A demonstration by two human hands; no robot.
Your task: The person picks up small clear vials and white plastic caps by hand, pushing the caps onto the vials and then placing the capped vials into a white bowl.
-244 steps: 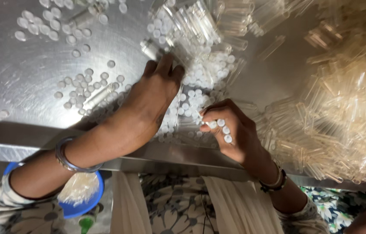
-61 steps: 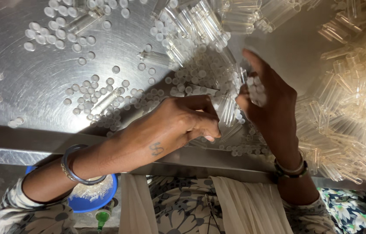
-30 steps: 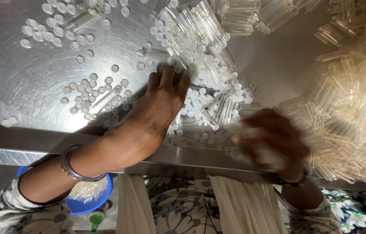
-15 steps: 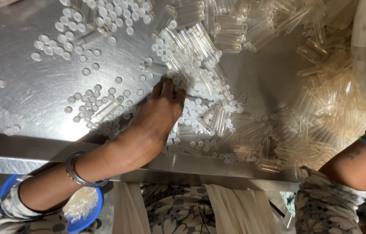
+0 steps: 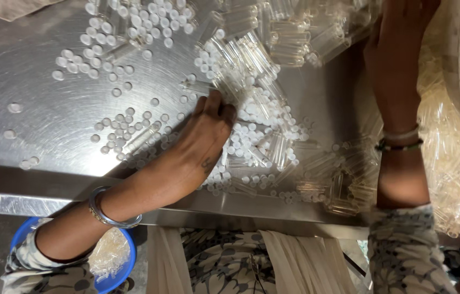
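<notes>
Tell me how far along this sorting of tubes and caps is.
Done: a blue bowl below the steel table already holds some clear tubes. In hand: the left hand rests flat on the mixed white caps and clear tubes, while the right hand reaches into the far pile; what it grips cannot be seen. Left: most of it, with caps scattered and a large heap of tubes at right.
</notes>
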